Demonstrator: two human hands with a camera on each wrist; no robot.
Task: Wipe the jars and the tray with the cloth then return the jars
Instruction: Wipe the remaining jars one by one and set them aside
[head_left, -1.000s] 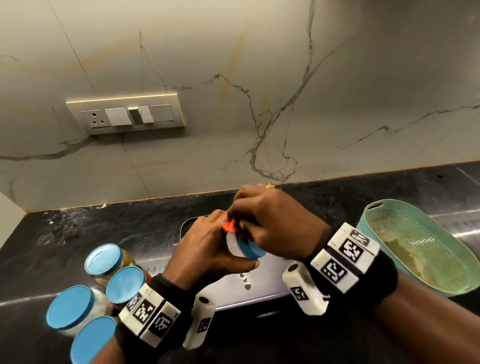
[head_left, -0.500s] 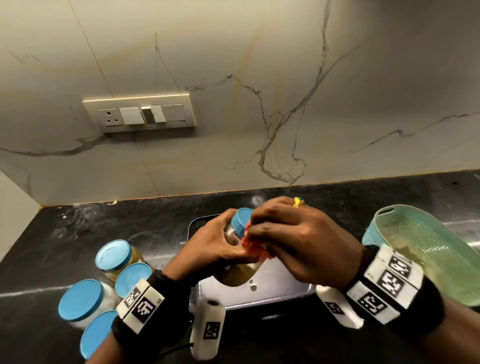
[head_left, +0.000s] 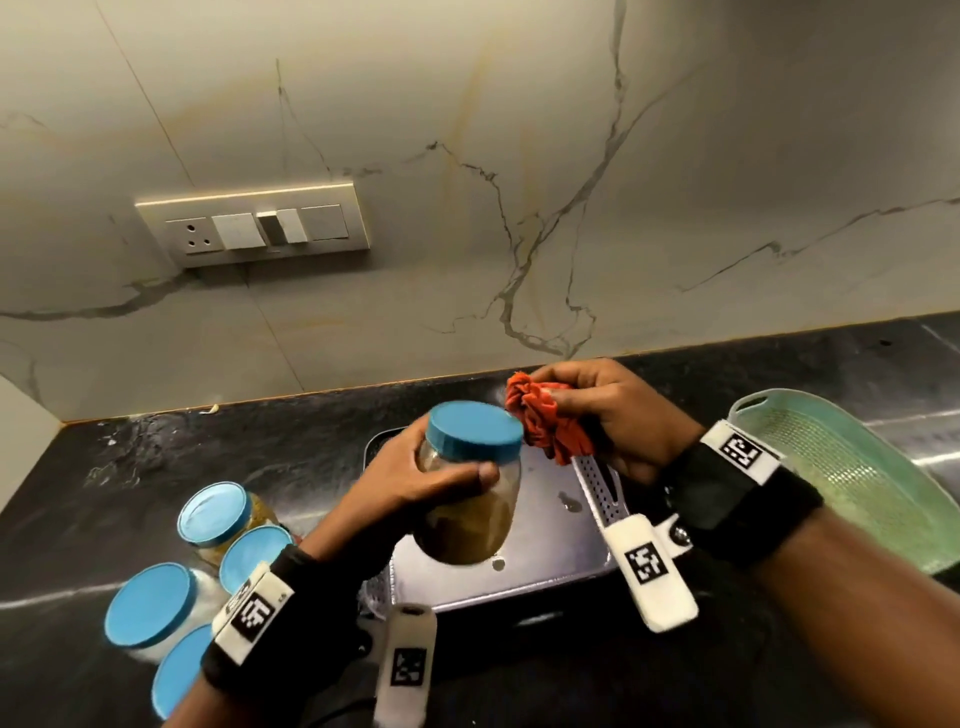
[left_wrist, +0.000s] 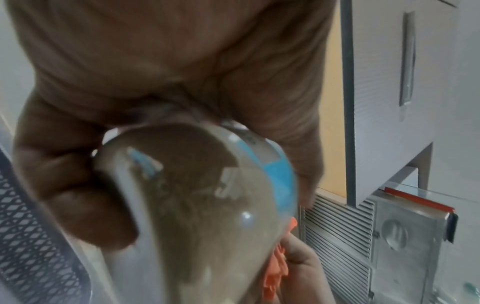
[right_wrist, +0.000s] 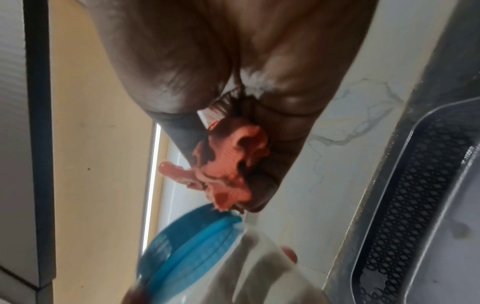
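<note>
My left hand (head_left: 441, 475) grips a clear jar (head_left: 470, 512) of brown powder with a blue lid (head_left: 475, 430), held upright above the grey metal tray (head_left: 550, 577). My right hand (head_left: 597, 410) clutches a bunched orange-red cloth (head_left: 545, 423) that touches the lid's right rim. In the left wrist view my fingers (left_wrist: 78, 205) curl round the jar (left_wrist: 187, 216), with the cloth (left_wrist: 275, 273) below it. The right wrist view shows the cloth (right_wrist: 228, 162) balled in my fingers just over the blue lid (right_wrist: 187, 242). Several blue-lidded jars (head_left: 213, 517) stand on the counter at the left.
A teal plastic basket (head_left: 852, 483) sits at the right on the black stone counter (head_left: 156, 467). The marble wall carries a switch plate (head_left: 254, 228). The tray's perforated wall (right_wrist: 405, 195) shows beside my right hand.
The jar has been turned from lying sideways to upright and lifted. My right hand has slid the cloth from the jar's body up to the right edge of the lid.
</note>
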